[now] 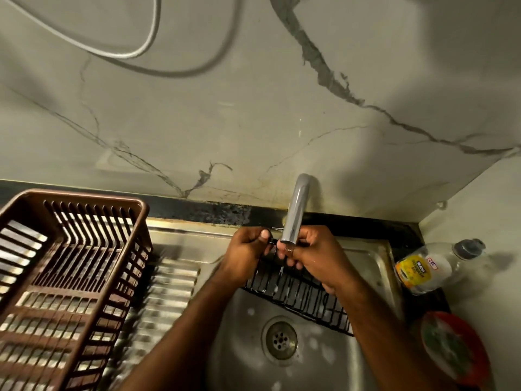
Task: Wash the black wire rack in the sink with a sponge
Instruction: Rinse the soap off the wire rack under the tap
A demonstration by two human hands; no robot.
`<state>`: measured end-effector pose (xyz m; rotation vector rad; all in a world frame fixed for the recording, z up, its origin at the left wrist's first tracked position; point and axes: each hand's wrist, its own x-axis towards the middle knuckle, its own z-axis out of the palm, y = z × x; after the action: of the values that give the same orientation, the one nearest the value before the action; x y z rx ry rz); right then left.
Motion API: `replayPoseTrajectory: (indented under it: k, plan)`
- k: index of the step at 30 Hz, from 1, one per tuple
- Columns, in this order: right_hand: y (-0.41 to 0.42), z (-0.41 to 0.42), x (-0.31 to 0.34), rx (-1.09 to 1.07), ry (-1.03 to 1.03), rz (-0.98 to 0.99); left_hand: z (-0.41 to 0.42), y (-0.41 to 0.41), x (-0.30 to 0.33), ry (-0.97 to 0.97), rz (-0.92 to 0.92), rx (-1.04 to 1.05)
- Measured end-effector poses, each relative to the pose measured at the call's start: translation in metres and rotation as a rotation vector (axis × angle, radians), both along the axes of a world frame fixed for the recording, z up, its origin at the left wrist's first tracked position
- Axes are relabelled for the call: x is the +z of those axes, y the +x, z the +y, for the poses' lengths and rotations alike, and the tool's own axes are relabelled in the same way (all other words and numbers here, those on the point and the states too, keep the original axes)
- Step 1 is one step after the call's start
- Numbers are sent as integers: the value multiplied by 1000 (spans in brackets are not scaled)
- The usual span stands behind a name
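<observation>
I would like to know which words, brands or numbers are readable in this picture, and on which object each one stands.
Yellow label on the clear plastic bottle right of the sink: print is there, too blurred to read.
Small white sticker with a red edge on the same bottle: dark marks, not readable.
Brown plastic basket, black wire rack, tap, wall: no text visible.
</observation>
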<state>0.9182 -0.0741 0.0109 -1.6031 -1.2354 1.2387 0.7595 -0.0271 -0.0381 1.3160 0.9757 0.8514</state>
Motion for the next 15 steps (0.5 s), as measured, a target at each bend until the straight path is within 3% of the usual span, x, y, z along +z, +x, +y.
replayPoseTrajectory:
  k: [4, 9, 12, 15]
  plan:
    - [16, -7, -11, 81, 35, -431, 3, 1, -5, -120, -110, 186]
    - [-14, -24, -38, -37, 261, -947, -10, 16, -15, -192, -155, 236]
    - [-51, -27, -41, -6, 211, -977, -16, 21, -20, -381, -257, 310]
    - [-61, -28, -39, 44, 169, -926, -15, 13, -22, -420, -227, 332]
